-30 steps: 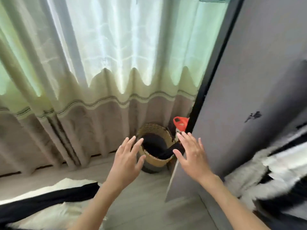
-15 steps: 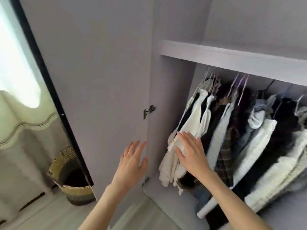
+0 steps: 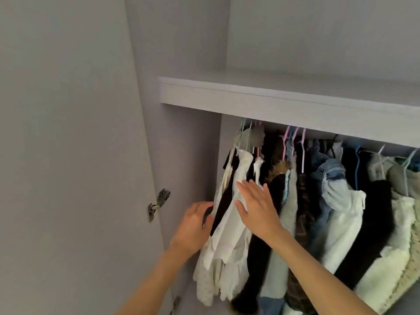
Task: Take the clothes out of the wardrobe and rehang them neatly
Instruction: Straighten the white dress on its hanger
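White cloth first: a bunch of white clothes point(image 3: 229, 226) hanging at the left end of the row inside the wardrobe point(image 3: 186, 155), at about 6 o'clock in the view. Hung from thin pink and blue hangers point(image 3: 293, 142) under the shelf point(image 3: 272, 103). Touched on both sides by two bare hands. Left hand point(image 3: 193, 226) at 7 o'clock, fingers bent a little, tips tucked behind the left edge of the white clothes beside a black piece point(image 3: 223, 201); cannot tell if gripping or just pushing. Right hand point(image 3: 256, 210) at 6 o'clock, fingers straight and spread a bit, laid flat against the front of the white clothes, holding nothing. More clothes packed close to the right, toward 3 o'clock: a dark coat with a brown furry collar point(image 3: 278, 169), a grey top point(image 3: 288, 208), blue jeans point(image 3: 327, 171), a pale blue-white top point(image 3: 345, 214), a fluffy cream top point(image 3: 393, 246). Grey open door point(image 3: 68, 155) at 9 o'clock, with a shiny metal hinge point(image 3: 158, 204) on its edge.
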`<state>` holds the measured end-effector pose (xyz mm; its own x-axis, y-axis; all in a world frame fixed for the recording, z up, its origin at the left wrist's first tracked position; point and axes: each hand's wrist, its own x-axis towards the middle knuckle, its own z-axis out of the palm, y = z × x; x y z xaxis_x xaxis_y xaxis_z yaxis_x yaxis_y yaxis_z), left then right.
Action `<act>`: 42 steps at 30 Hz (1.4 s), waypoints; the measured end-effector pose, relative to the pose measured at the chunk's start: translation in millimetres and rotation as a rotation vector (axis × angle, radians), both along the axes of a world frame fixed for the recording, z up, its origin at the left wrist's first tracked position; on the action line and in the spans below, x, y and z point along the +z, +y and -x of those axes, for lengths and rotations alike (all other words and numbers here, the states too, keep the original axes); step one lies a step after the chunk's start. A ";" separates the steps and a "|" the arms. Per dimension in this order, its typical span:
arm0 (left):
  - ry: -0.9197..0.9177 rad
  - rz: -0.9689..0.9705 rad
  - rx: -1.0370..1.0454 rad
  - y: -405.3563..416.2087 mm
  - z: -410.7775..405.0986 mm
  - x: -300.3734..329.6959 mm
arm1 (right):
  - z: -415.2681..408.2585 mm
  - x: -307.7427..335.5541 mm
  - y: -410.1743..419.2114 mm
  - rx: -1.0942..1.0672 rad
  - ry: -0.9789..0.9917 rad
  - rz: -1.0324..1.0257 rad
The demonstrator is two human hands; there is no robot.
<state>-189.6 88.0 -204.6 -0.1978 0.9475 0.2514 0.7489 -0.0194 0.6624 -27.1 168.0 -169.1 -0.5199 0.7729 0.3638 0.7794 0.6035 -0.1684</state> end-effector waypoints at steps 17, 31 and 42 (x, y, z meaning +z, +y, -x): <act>-0.356 -0.019 -0.174 163.5 3.0 19.5 | 35.0 6.4 121.1 -0.110 -0.240 -0.118; -0.452 -0.231 0.202 192.7 2.0 37.6 | 17.7 -7.6 136.6 -0.038 -0.176 -0.130; -0.406 -0.291 0.276 144.4 26.6 41.9 | 40.2 2.4 132.7 -0.042 -0.050 -0.095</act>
